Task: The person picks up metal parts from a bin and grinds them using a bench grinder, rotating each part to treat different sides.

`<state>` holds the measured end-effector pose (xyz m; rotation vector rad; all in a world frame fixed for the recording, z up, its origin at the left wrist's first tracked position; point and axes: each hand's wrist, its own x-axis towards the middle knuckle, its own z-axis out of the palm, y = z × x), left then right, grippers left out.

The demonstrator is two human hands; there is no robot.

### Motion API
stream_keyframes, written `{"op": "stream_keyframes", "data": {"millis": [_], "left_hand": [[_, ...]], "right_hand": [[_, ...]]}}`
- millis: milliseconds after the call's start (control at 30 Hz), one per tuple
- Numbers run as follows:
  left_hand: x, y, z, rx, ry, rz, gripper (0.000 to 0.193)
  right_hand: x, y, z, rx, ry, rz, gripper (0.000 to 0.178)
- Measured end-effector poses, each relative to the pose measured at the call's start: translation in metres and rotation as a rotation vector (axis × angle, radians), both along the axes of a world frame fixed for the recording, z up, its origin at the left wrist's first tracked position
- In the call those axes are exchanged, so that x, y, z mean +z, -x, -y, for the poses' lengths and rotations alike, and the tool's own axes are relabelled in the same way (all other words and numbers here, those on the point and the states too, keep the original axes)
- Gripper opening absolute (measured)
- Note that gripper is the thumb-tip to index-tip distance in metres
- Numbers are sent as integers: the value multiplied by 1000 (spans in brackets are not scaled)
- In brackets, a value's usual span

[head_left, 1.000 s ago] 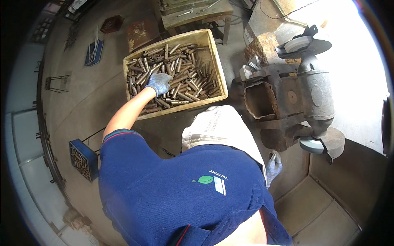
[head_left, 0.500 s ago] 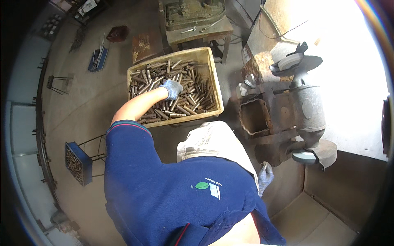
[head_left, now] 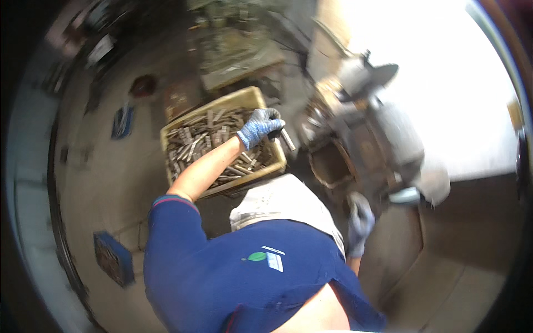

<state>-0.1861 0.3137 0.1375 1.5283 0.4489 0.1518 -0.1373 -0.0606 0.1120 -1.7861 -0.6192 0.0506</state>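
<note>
My left hand (head_left: pixel 260 127), in a blue knit glove with dark fingertips, is closed on a short metal tube (head_left: pixel 287 140). It is above the right side of a yellowish plastic bin (head_left: pixel 255 99). Inside the bin lies a heap of loose metal tubes (head_left: pixel 191 147), pointing in many directions. My right hand (head_left: pixel 361 222), gloved too, is raised beside my right hip, close to the bench grinder. Its fingers are curled together and blurred by motion; what they hold, if anything, I cannot make out.
A bench grinder (head_left: pixel 397 130) stands on the right, with a rusty square-mouthed opening (head_left: pixel 332 165) beside it. Behind the bin is a worktable with a machine (head_left: pixel 233 55). Blue boxes (head_left: pixel 114 258) are at the left. A white apron (head_left: pixel 283 200) covers my lap.
My left hand has come up out of the heap and moved right with a tube in it. My right hand has risen toward the grinder. The whole view has shifted and blurred.
</note>
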Motion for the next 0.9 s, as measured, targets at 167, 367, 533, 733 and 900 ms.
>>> {"op": "stream_keyframes", "data": {"millis": [167, 367, 533, 733, 900], "left_hand": [[-9, -68, 109, -272, 261, 68, 34], [-28, -86, 168, -305, 387, 14, 30], [-29, -87, 205, -390, 414, -56, 24], [-28, -91, 232, -508, 409, 11, 21], [-40, -101, 240, -580, 290, 43, 18]], "right_hand": [[55, -12, -35, 65, 98, 234, 33], [41, -1, -2, -200, 135, 289, 39], [15, 2, 14, -381, 188, 346, 38], [23, 12, 28, -525, 103, 252, 33], [-6, 7, 46, -563, -21, 156, 25]]}}
